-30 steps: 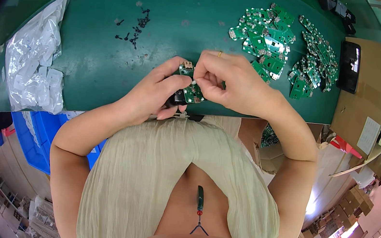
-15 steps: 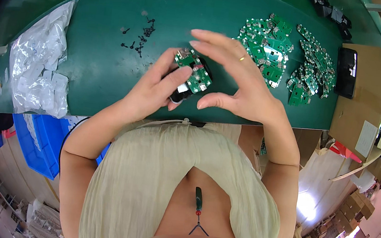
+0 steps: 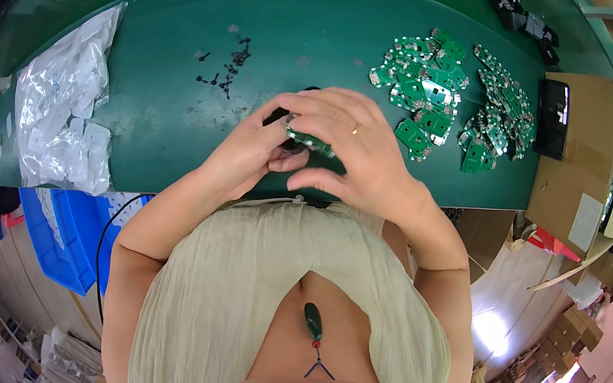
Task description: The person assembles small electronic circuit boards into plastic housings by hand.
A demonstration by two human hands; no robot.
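Near the table's front edge, my two hands meet over a small assembly. My left hand point(image 3: 246, 148) is closed around a black plastic housing point(image 3: 276, 116), which shows only in part between my fingers. A green circuit board point(image 3: 312, 143) appears edge-on beneath the curled fingers of my right hand point(image 3: 367, 149). Those right fingertips grip the board's upper edge, while the right thumb lies lower, by the left fingertips. Most of the board's face and the housing's inside are hidden by my hands.
Two piles of green circuit boards point(image 3: 422, 90) point(image 3: 499, 113) lie to the right, beside a black flat device point(image 3: 553, 119) against a cardboard box point(image 3: 573, 158). Small black parts point(image 3: 229, 69) are scattered left of centre. Clear bags of white pieces point(image 3: 64, 103) lie far left, above a blue bin point(image 3: 65, 236).
My right hand has come down and left onto the board, which was face-up in my left hand. Now the board is tilted edge-on and mostly covered.
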